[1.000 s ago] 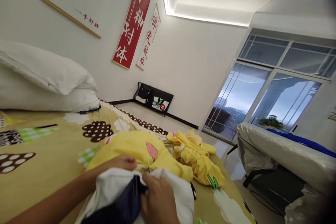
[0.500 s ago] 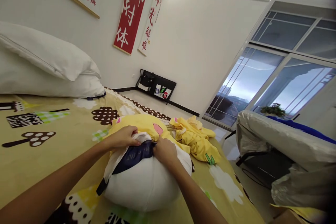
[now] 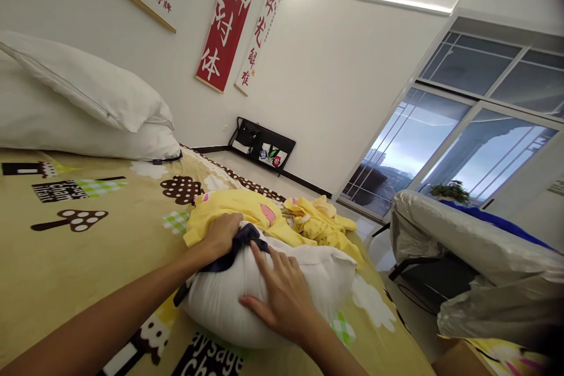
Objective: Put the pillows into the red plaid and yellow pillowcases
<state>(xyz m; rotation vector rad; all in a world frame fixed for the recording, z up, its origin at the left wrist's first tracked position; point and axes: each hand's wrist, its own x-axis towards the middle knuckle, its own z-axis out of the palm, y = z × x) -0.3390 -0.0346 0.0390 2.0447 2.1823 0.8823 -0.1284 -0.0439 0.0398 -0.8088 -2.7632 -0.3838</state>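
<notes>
A plump white pillow (image 3: 317, 279) lies on the yellow patterned bedspread (image 3: 88, 247) in front of me. Dark navy fabric (image 3: 240, 241), seemingly a pillowcase, is bunched at the pillow's far end. My left hand (image 3: 220, 235) is closed on that navy fabric. My right hand (image 3: 279, 294) lies flat on top of the pillow, fingers spread. A yellow pillowcase with a pink patch (image 3: 233, 208) lies just behind the pillow.
More crumpled yellow cloth (image 3: 324, 223) sits near the bed's far edge. Two stacked white pillows (image 3: 83, 106) rest at the left by the wall. A plastic-covered piece of furniture (image 3: 462, 244) stands to the right, before a large window (image 3: 418, 153).
My right hand has let go of the navy fabric and now presses flat on the pillow. The pillow has shifted and stretched to the right. My left hand keeps its grip.
</notes>
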